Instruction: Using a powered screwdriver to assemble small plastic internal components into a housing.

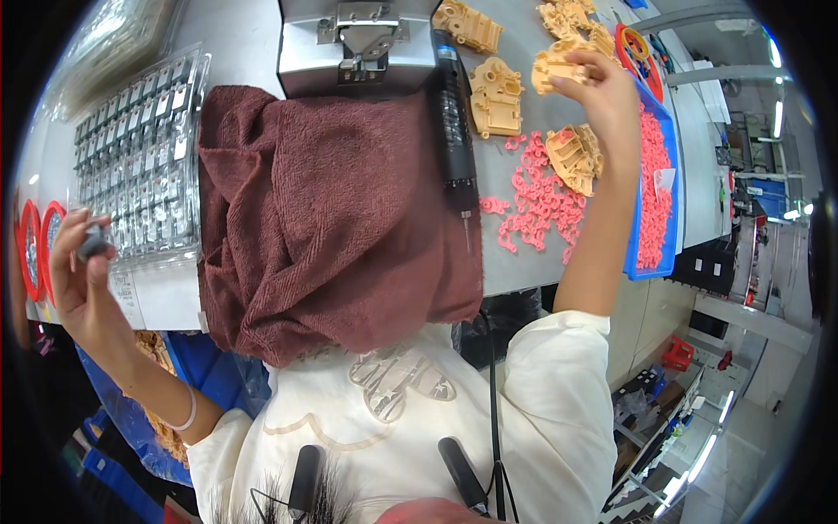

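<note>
My left hand (85, 284) is raised beside the clear tray, its fingers closed around a small dark grey part (93, 243). That part's exact kind is too small to tell. On the far right, my right hand (602, 92) grips a yellow moulded plastic housing (555, 66) between thumb and fingers. More yellow housings lie around it, one of them (496, 98) flat on the table and another (574, 159) resting by the pink pieces. Rows of small grey-and-white components fill the clear plastic tray (202, 113) next to my left hand.
A maroon towel (332, 201) covers the table's near middle, below a metal fixture (358, 61). A black electric screwdriver (452, 122) lies along its right edge. Pink clip-like pieces (537, 196) are scattered to the right, with more in a blue bin (668, 249). Red-handled rings (33, 249) sit far left.
</note>
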Demonstrator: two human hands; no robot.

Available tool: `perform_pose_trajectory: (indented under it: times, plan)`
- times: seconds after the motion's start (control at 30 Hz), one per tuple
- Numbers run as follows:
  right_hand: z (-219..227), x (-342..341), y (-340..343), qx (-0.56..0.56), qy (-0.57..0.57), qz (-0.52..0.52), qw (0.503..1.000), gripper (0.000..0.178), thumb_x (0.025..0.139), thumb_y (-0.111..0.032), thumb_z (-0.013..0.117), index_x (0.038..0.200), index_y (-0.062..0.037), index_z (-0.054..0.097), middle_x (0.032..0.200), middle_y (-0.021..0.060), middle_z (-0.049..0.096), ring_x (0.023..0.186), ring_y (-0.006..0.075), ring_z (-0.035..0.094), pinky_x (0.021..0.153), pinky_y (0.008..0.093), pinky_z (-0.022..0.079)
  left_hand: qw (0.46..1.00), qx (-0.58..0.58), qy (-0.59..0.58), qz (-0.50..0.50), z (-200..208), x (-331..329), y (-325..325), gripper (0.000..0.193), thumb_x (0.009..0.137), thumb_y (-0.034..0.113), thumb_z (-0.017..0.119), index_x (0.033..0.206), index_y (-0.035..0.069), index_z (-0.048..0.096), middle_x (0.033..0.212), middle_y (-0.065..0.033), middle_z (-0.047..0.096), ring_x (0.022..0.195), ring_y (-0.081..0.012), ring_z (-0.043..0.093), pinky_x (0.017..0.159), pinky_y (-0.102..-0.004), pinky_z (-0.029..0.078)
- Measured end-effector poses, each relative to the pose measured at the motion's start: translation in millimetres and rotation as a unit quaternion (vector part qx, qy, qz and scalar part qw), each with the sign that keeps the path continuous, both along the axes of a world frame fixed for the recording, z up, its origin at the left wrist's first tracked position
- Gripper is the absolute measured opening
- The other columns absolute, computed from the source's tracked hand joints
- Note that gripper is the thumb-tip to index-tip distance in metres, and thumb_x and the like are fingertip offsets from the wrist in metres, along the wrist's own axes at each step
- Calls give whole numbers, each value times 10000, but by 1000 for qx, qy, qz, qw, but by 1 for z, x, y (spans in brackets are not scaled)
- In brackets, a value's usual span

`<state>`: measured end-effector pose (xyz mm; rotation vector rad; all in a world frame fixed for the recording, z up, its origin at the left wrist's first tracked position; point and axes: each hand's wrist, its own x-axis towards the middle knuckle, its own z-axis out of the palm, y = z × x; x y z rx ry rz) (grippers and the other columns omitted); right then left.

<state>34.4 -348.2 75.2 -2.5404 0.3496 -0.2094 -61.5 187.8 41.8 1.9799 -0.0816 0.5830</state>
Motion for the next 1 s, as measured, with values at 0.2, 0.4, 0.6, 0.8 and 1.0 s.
perform_pose_trajectory:
  times: [0.2,0.4,0.6,0.8,1.0]
  plan:
    - [4,-89,117,334,-96,173,922,409,726,-57,818,1107,-25,674,887,28,671,780,96,629,699,244,517,951,-75,-44,-296,0,3,-59,297,893,243,726,1010,-6,614,1067,-159,608,1050,-276,627,919,-339,505]
    - [-36,-107,177,366,-7,244,898,396,747,-125,806,1116,-85,668,1001,99,607,871,227,620,769,320,503,946,-156,6,-283,21,15,-110,235,827,-80,695,1048,-86,616,1067,-179,641,1067,-290,633,938,-371,513]
    - [-30,-111,173,152,-82,243,955,487,768,-202,798,1215,-103,630,1219,151,475,1025,322,545,889,402,469,904,35,-2,-426,42,57,-142,243,837,-12,700,1065,-37,620,1126,-138,630,1002,-217,650,817,-304,525]
    - [-23,-124,147,129,-112,194,966,463,756,-77,773,1197,-62,633,1170,142,543,1061,302,577,899,367,484,848,298,-16,-439,47,74,-195,334,723,-33,707,1030,29,593,1012,-103,599,890,-294,645,725,-372,516]
    - [-25,-133,124,131,-130,155,971,424,736,-3,757,1146,-48,660,1118,130,588,1036,280,589,874,347,479,828,349,-80,-431,32,86,-211,250,743,-2,702,920,21,527,925,-108,563,841,-344,598,685,-431,482]
